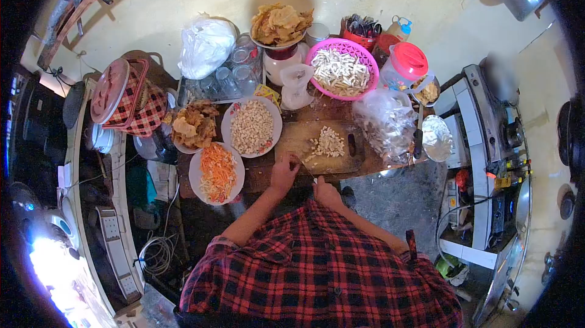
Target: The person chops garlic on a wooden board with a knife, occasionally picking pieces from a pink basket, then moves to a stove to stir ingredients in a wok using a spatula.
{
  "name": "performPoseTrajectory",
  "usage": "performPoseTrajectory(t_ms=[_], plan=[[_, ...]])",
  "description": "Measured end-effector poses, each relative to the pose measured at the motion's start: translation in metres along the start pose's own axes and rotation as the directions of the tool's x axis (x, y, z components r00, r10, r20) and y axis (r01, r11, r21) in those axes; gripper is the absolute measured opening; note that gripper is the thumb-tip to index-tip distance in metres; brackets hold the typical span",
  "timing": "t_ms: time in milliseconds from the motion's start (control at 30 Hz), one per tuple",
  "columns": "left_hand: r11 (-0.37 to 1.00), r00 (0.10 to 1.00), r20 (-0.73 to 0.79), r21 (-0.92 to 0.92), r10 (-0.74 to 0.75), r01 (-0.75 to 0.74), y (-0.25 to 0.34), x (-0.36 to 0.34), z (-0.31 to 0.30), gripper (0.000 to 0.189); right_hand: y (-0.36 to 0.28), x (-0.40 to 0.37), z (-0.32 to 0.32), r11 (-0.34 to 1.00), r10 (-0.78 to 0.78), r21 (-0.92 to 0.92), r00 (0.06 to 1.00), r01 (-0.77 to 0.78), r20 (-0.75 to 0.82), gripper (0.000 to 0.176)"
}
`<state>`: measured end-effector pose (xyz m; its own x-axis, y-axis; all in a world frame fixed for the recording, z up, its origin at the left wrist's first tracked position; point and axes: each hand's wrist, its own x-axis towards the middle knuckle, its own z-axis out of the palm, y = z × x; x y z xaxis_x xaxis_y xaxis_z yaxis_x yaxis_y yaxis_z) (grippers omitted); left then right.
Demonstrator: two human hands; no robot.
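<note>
My right hand [328, 194] is closed around the handle of a knife [309, 173], whose thin blade points up and left at the near edge of a wooden cutting board [292, 136]. By the blade's tip, my left hand [284, 171] has its fingers drawn together over the board's lower left corner; anything between them is too small to name. Chopped pale pieces [328, 143] lie in a pile on the board. Left of it stands a plate [226, 127] heaped with small pale cubes. Nearer me, another plate [194, 175] holds orange and whitish shreds.
A pink basket [373, 78] of pale sticks stands behind the board. Plastic bags [384, 122] crowd its right side, beside a dark-handled utensil [418, 136] and a white bowl [437, 139]. Fried crackers [281, 25], glasses [245, 77] and a red-lidded jar [409, 63] stand farther back.
</note>
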<state>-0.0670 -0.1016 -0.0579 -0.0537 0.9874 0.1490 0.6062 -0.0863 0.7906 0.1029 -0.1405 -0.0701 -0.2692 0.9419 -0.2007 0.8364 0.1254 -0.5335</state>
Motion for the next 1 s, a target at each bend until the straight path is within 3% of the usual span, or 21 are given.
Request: performPoseTrajectory(t_ms=[100,333,400,533,567,600,733,800,833,900,933,1000], plan=[[0.999,1.0,0.017,0.05,-0.006,0.005,-0.001,0.003,0.0,0.029,0.003,0.002,-0.004,0.998,0.026,0.049,0.996,-0.03,0.08,0.025],[0.999,0.998,0.046,0.012,0.039,-0.039,0.001,0.016,0.016,0.028,0.014,-0.001,-0.027,0.986,0.136,0.114,0.982,-0.122,-0.128,0.028],[0.997,0.991,0.121,-0.057,-0.048,0.056,0.007,0.023,0.025,0.029,0.018,-0.002,-0.035,0.983,0.14,0.14,0.976,-0.117,-0.166,0.029],[0.982,0.975,0.21,-0.152,-0.078,0.111,0.005,0.038,0.034,0.041,0.03,-0.004,-0.049,0.956,0.23,0.231,0.953,-0.182,-0.199,0.03],[0.986,0.993,0.101,0.151,0.056,-0.071,0.004,0.042,0.032,0.055,0.029,-0.004,-0.055,0.946,0.248,0.258,0.949,-0.195,-0.193,0.03],[0.867,0.975,0.034,0.452,0.219,-0.21,0.004,0.046,0.032,0.069,0.028,-0.005,-0.061,0.945,0.255,0.261,0.945,-0.199,-0.203,0.03],[0.84,0.977,0.159,0.503,0.141,-0.203,0.019,0.044,0.028,0.091,0.04,-0.004,-0.065,0.931,0.298,0.269,0.94,-0.247,-0.167,0.029],[0.683,0.957,0.289,0.701,-0.008,-0.206,0.031,0.041,0.03,0.098,0.045,-0.004,-0.067,0.934,0.297,0.262,0.937,-0.244,-0.185,0.029],[0.682,0.956,0.294,0.699,0.001,-0.216,0.035,0.043,0.03,0.098,0.048,-0.003,-0.068,0.935,0.296,0.261,0.936,-0.243,-0.192,0.028],[0.653,0.927,0.329,0.745,-0.179,-0.139,0.057,0.048,0.019,0.088,0.053,-0.001,-0.07,0.934,0.3,0.262,0.932,-0.243,-0.204,0.028],[0.653,0.927,0.333,0.744,-0.172,-0.146,0.066,0.055,0.014,0.088,0.057,0.001,-0.069,0.932,0.299,0.276,0.93,-0.236,-0.214,0.027],[0.817,0.909,0.364,0.574,-0.203,-0.048,0.081,0.084,0.005,0.068,0.059,0.006,-0.075,0.928,0.301,0.294,0.926,-0.228,-0.23,0.027]])
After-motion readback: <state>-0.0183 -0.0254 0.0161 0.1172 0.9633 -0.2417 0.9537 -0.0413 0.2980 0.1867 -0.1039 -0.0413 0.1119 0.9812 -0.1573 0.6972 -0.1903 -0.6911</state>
